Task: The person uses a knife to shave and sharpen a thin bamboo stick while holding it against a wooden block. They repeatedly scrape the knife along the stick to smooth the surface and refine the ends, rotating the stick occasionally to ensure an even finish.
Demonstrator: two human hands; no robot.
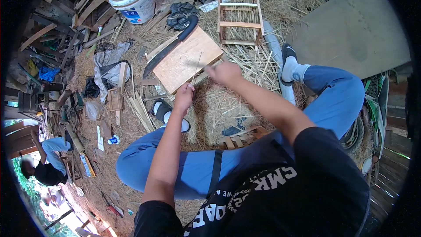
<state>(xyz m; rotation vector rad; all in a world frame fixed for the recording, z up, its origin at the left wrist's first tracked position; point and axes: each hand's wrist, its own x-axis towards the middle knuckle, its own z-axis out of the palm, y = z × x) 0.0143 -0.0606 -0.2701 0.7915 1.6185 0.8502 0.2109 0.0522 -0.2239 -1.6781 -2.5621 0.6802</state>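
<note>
My left hand (184, 96) is closed on a thin pale stick (198, 62), which stands up at a slant in front of a light wooden block (175, 72). My right hand (224, 73) is closed, holding what looks like a small blade (197, 65), blurred by motion, at the stick. A long dark cleaver with a black handle (167, 49) lies across the block's upper left part. Past the block, to the right, is a small slatted wooden frame (240, 25). Pale split strips (258, 61) are scattered beside the block and under the frame.
A white bucket (133, 15) and scrap wood lie at the back left, a large flat board (346, 30) at the right. My sandalled feet (289, 63) flank the straw-covered ground. Another person (46, 166) sits at the far left. Black plastic (180, 15) lies behind the block.
</note>
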